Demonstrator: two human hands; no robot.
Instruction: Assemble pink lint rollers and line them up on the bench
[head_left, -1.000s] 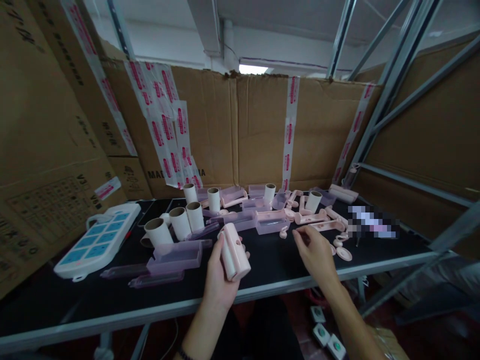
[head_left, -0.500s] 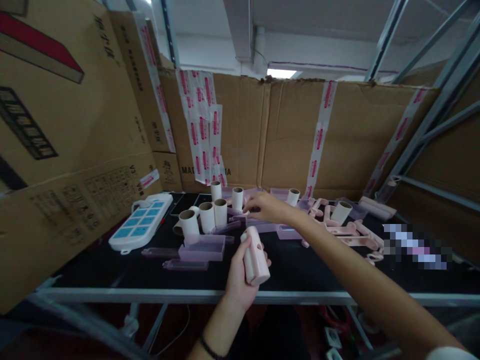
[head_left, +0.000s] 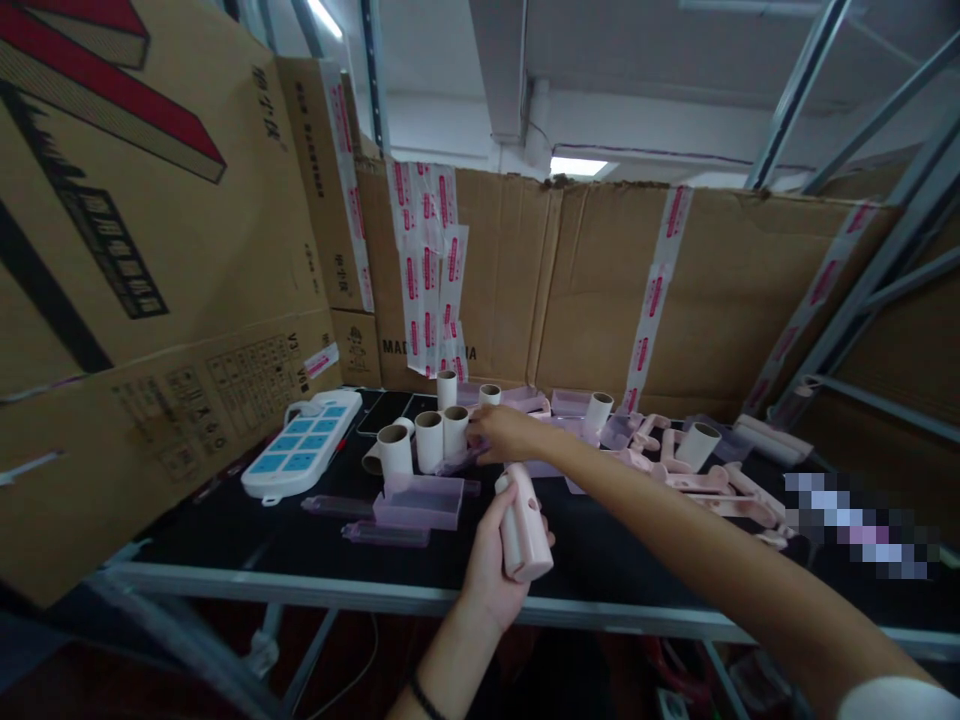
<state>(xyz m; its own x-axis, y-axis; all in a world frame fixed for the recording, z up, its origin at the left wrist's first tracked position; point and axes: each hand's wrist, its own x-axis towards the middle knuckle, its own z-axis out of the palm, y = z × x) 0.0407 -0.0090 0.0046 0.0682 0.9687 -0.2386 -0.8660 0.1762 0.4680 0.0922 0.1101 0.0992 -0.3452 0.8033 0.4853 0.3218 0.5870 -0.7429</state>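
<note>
My left hand (head_left: 491, 560) is closed around a pale pink cylindrical plastic housing (head_left: 527, 535), tilted, with a small round hole near its upper end. Beyond it, my right hand (head_left: 504, 434) reaches over the table with fingers bent downward. Its fingertips are beside a white cardboard tube (head_left: 454, 432) and a translucent purple strip (head_left: 459, 462); what lies between them is hidden. More upright white tubes (head_left: 394, 455) stand to the left. A translucent purple tray-like piece (head_left: 420, 503) lies in front of them, with a slim purple piece (head_left: 386, 534) nearby.
A white power strip with blue sockets (head_left: 304, 445) lies at the left. Several pink plastic parts (head_left: 697, 481) and another tube (head_left: 697, 446) spread across the right. Cardboard walls (head_left: 585, 290) enclose the back and left. A metal rail (head_left: 300, 592) edges the black tabletop.
My right hand has moved left and slightly nearer, from the purple pieces to beside the tubes. My left hand still holds the pink housing. The whole view has shifted slightly.
</note>
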